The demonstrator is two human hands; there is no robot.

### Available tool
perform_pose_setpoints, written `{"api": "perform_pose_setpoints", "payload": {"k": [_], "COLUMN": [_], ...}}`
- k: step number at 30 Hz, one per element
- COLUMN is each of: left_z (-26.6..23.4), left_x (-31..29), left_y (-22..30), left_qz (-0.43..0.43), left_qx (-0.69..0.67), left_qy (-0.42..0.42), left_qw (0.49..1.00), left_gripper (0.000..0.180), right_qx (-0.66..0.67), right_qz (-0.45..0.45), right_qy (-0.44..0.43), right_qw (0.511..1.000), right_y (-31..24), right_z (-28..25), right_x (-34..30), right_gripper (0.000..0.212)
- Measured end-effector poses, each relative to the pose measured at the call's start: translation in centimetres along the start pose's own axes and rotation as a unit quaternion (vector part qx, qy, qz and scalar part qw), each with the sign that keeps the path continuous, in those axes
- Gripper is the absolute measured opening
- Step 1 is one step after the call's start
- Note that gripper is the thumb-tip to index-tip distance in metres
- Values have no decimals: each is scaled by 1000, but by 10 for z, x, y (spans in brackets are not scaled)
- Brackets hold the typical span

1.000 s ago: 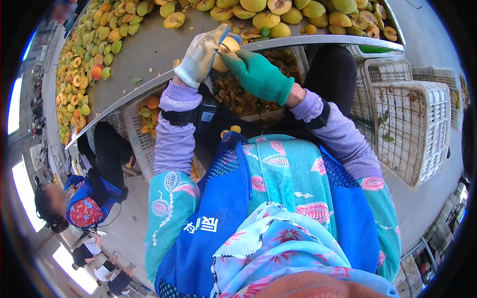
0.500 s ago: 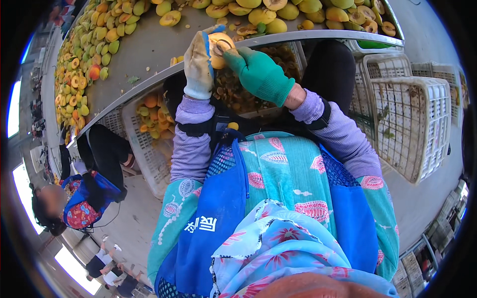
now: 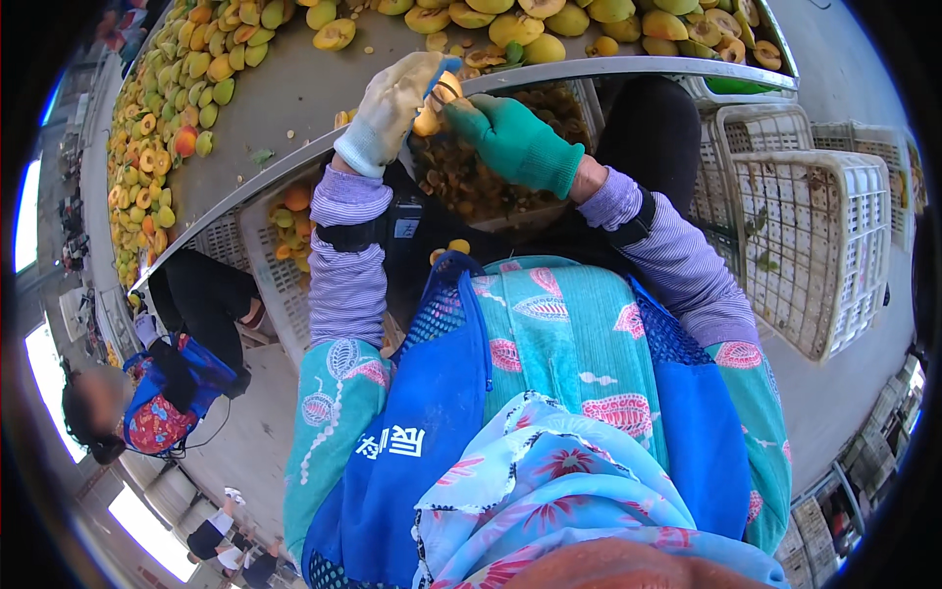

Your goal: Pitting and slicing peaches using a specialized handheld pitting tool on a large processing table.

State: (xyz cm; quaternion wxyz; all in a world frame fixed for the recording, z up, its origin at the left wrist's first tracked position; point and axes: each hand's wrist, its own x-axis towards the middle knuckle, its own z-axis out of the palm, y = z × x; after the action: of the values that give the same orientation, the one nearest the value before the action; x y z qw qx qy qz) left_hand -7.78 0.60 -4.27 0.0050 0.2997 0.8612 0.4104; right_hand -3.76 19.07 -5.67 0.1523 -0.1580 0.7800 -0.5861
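Note:
My left hand, in a cream glove with blue, is closed around a halved yellow peach at the table's near edge. My right hand, in a green glove, is closed beside it, thumb close to the cut face. A thin dark curved blade, apparently a pitting tool, shows against the peach. Its handle is hidden in the green glove. Below both hands, between my knees, a crate holds dark brownish peach scraps.
Whole and halved peaches heap along the left and far sides of the metal table. A white crate of peaches stands below left. White plastic crates stand at right. Another person sits at left.
My left hand has turned, its forearm swinging outward to the left, and the peach is tilted so less of its cut face shows. My right hand has barely moved.

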Motion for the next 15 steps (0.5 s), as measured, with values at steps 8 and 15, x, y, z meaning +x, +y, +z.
{"api": "perform_pose_setpoints", "payload": {"k": [8,15], "left_z": [40,35], "left_x": [-15,-10], "left_y": [18,16], "left_qz": [-106,-26], "left_qx": [-370,-116], "left_qy": [242,194], "left_qw": [891,974], "left_gripper": [36,38], "right_qx": [-49,-148], "right_qz": [27,-29], "right_qy": [5,30], "right_qw": [998,988], "right_y": [-17,-13], "right_z": [-7,-9], "right_x": [-1,-3], "right_gripper": [50,47]}}
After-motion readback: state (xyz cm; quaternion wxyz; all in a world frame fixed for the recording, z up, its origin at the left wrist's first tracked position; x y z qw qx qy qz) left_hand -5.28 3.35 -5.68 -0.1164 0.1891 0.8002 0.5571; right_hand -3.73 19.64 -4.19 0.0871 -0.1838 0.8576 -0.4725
